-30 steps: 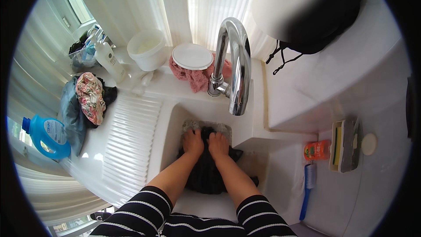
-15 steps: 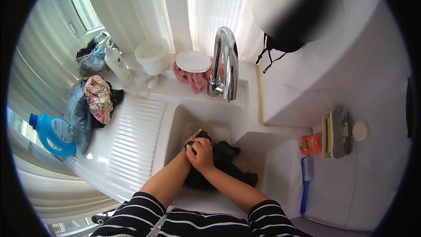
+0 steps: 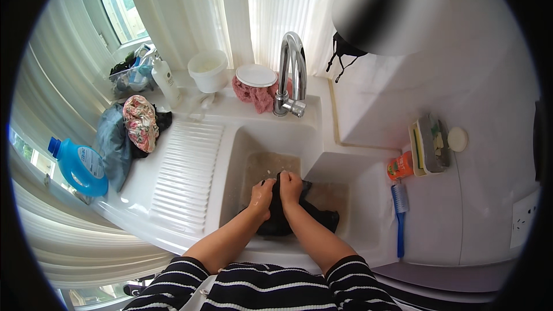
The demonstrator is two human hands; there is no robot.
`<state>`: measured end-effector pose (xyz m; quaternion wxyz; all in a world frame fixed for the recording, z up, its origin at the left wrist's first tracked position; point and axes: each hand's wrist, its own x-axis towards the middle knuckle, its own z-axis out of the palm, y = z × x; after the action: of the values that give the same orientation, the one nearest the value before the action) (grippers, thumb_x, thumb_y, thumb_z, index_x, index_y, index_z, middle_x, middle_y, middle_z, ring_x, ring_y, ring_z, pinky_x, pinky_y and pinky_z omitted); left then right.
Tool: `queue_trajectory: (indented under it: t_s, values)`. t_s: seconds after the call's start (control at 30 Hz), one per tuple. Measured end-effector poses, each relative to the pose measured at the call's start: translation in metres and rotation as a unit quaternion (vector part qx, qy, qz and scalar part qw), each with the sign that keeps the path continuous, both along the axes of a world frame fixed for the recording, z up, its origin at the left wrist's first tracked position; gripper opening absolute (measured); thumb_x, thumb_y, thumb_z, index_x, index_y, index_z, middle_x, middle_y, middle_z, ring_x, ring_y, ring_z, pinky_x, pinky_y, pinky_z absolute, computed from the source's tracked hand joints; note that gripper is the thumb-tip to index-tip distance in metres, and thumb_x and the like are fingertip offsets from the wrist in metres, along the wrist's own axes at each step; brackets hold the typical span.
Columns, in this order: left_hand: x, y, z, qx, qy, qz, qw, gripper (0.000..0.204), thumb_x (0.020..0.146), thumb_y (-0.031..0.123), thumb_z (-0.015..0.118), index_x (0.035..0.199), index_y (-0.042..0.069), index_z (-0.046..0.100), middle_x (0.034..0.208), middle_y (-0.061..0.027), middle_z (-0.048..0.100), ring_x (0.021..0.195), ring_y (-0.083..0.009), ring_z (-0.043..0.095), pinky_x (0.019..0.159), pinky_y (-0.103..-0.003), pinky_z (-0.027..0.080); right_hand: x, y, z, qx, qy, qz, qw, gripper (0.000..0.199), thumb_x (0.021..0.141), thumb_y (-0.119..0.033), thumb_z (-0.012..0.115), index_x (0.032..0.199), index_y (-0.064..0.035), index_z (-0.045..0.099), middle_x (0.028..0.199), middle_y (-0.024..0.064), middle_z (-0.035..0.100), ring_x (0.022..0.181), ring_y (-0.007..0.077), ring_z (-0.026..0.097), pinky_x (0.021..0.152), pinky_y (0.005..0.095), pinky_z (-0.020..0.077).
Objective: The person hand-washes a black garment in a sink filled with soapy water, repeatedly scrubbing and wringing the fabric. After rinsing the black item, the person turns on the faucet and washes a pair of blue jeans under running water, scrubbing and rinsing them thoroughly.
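Note:
A wet black garment (image 3: 314, 214) lies bunched in the white sink basin (image 3: 368, 210), partly in murky water (image 3: 271, 164). Both fists grip it side by side above the basin. My left hand (image 3: 262, 198) is closed on one fold of the cloth. Just to its right, my right hand (image 3: 290, 188) is wrapped round another fold, and a strip of black fabric shows between the two. The kind of garment cannot be made out, since it is crumpled.
A ribbed washboard (image 3: 189, 173) slopes left of the basin, with a blue detergent bottle (image 3: 86, 170) and piled clothes (image 3: 113, 138) beyond. The chrome faucet (image 3: 294, 69) rises behind. On the right ledge are a blue brush (image 3: 400, 219), an orange container (image 3: 399, 167) and a soap box (image 3: 429, 144).
My hands were crossed close together at the left with the cloth. Now they are side by side, the right hand farther right, with cloth between them. The whole view has shifted slightly.

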<state>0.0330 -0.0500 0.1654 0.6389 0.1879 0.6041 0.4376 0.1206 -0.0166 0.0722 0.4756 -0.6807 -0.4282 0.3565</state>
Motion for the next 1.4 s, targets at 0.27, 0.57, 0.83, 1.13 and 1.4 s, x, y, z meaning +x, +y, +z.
queue_trajectory:
  t_s: [0.27,0.57,0.83,1.13,1.4]
  values:
    - [-0.004,-0.002,-0.035,-0.023,-0.064,0.016,0.998,0.037,0.087,0.038,0.049,0.099,0.005,0.059,0.090,-0.0139,0.060,0.079,-0.0234,0.059,0.067,-0.037,0.047,-0.015,-0.027,0.030,0.154,-0.062,-0.018,0.986,0.026,0.080,-0.017,0.056,0.063,0.0024,0.052,0.070,0.0198,0.055,0.067,0.0363,0.055,0.061,0.0423,0.0440]
    - [-0.030,0.012,-0.069,0.134,0.009,-0.096,0.986,0.035,0.082,0.040,0.055,0.094,0.008,0.064,0.089,-0.0107,0.061,0.082,-0.0203,0.057,0.066,-0.035,0.046,-0.018,-0.047,0.060,0.229,-0.106,0.099,0.962,0.020,0.081,-0.013,0.057,0.065,-0.0006,0.053,0.077,0.0159,0.055,0.071,0.0356,0.054,0.064,0.0416,0.0457]
    - [-0.030,0.052,-0.018,0.312,0.486,-0.025,0.816,0.037,0.079,0.036,0.065,0.086,-0.001,0.060,0.082,-0.0156,0.061,0.077,-0.0280,0.059,0.071,-0.037,0.047,0.108,0.019,0.053,-0.130,-0.274,0.118,0.946,0.067,0.090,-0.053,0.039,0.072,0.0071,0.063,0.075,0.0289,0.060,0.078,0.0452,0.058,0.072,0.0462,0.0449]
    - [0.012,-0.016,-0.017,0.048,0.389,-0.582,0.712,0.101,0.066,0.059,0.070,0.128,-0.013,0.035,0.123,-0.0278,0.048,0.115,-0.0366,0.049,0.095,-0.036,0.042,0.094,-0.005,0.084,-0.200,0.233,0.116,0.944,0.060,0.085,-0.052,0.057,0.107,0.0033,0.058,0.103,0.0086,0.062,0.090,0.0190,0.058,0.079,0.0336,0.0453]
    - [-0.009,-0.004,-0.034,0.298,0.463,-0.349,0.758,0.051,0.067,0.020,0.069,0.111,0.001,0.052,0.091,-0.0216,0.062,0.088,-0.0400,0.059,0.077,-0.044,0.048,0.078,-0.027,0.174,-0.091,0.208,0.147,0.963,0.040,0.085,-0.045,0.062,0.078,-0.0066,0.054,0.072,-0.0020,0.051,0.066,0.0059,0.044,0.058,0.0228,0.0385]
